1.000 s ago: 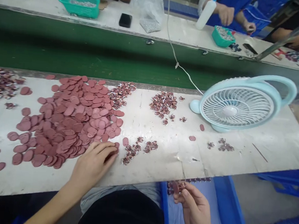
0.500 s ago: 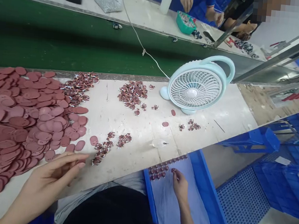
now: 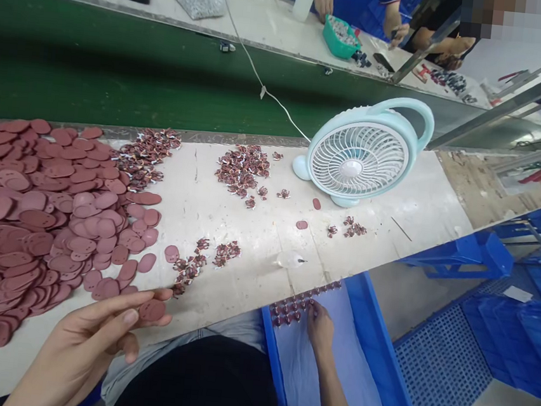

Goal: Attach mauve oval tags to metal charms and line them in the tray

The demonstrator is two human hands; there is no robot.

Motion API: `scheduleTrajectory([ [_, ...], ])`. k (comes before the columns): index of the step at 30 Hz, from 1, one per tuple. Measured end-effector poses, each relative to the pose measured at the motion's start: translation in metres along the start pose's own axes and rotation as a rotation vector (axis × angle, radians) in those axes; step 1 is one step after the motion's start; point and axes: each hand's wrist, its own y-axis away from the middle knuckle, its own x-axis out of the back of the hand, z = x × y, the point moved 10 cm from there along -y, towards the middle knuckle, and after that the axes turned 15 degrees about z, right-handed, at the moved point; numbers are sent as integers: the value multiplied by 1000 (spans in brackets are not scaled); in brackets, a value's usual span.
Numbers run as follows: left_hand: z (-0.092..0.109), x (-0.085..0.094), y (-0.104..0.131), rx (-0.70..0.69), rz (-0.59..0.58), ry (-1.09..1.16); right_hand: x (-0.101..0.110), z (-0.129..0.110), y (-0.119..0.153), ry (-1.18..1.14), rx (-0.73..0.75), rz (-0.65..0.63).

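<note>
Left of the blue tray (image 3: 382, 357), left hand (image 3: 87, 342) pinches a disc (image 3: 152, 310); right hand (image 3: 320, 331), hold unclear, could brush the rows (image 3: 287, 311) inside askew

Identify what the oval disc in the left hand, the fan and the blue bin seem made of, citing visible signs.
Oval disc: matte, perhaps plastic, rubber or leather; its flat, dull surface leaves this open.
Fan: probably smooth plastic, from its evenly coloured frame and slim ribs.
Blue bin: likely plastic; smooth, evenly coloured walls.
</note>
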Motion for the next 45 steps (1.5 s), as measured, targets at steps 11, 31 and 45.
scheduleTrajectory([
  [11,-39,-2,13,222,-46,115,56,-79,37,-569,-144,94],
  [31,-63,-65,60,423,-290,381,34,-279,187,-1159,50,-479],
  [45,-58,-59,58,347,-274,400,61,-287,207,-1011,434,-141],
])
